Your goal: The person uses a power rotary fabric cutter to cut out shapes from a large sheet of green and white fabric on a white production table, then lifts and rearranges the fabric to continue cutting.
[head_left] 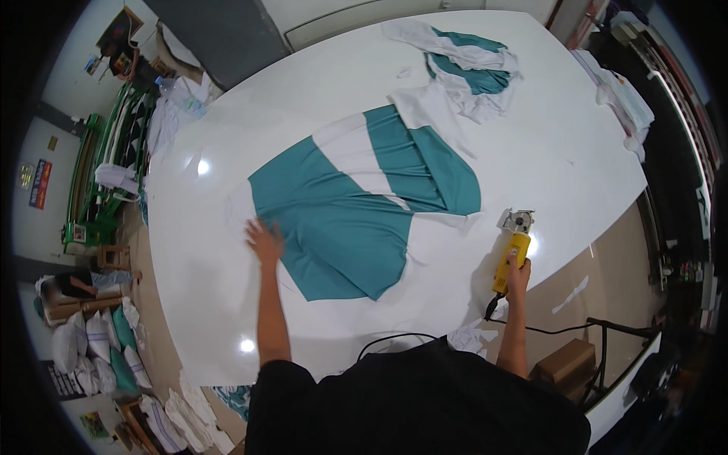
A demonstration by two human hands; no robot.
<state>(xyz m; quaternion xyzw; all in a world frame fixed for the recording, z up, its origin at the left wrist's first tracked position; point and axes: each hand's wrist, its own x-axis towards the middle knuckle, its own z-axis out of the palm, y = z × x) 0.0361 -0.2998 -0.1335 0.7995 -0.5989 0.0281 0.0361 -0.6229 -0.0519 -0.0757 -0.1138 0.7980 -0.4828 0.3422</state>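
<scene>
Teal-and-white cloth (334, 235) on white counter (205, 296); left fingers (252, 231) splayed, released; right fingers (513, 262) grasp yellow rotary cutter (516, 247) near counter's right edge.

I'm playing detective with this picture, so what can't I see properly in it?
All in the head view:
- Left hand: blurred, so its outline is fuzzy.
- Yellow tool: the right hand covers part of its handle.
- White tabletop: the green-and-white cloth hides whatever is underneath, and the black shirt covers part of the near edge.
</scene>
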